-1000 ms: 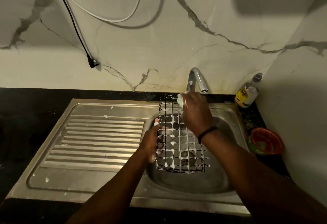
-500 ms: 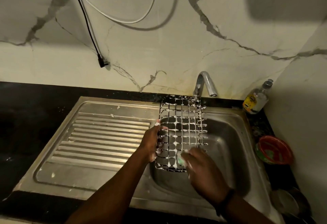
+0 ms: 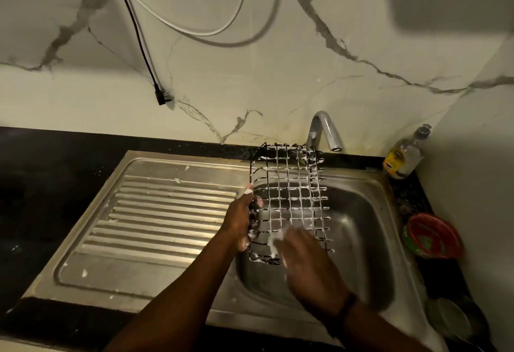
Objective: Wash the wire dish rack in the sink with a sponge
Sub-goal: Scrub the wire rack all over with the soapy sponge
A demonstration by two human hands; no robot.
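Stainless sink, ribbed drainboard on the left, smooth basin on the right. Wire dish rack, square grid, foam on the wires, tilted over the basin, far edge near the curved tap. Left hand grips its left edge; right hand, blurred, presses sponge on near edge

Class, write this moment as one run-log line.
left hand: grips soapy wire dish rack edge | right hand: scrubs near end with foamy sponge | place: steel sink | tap: off
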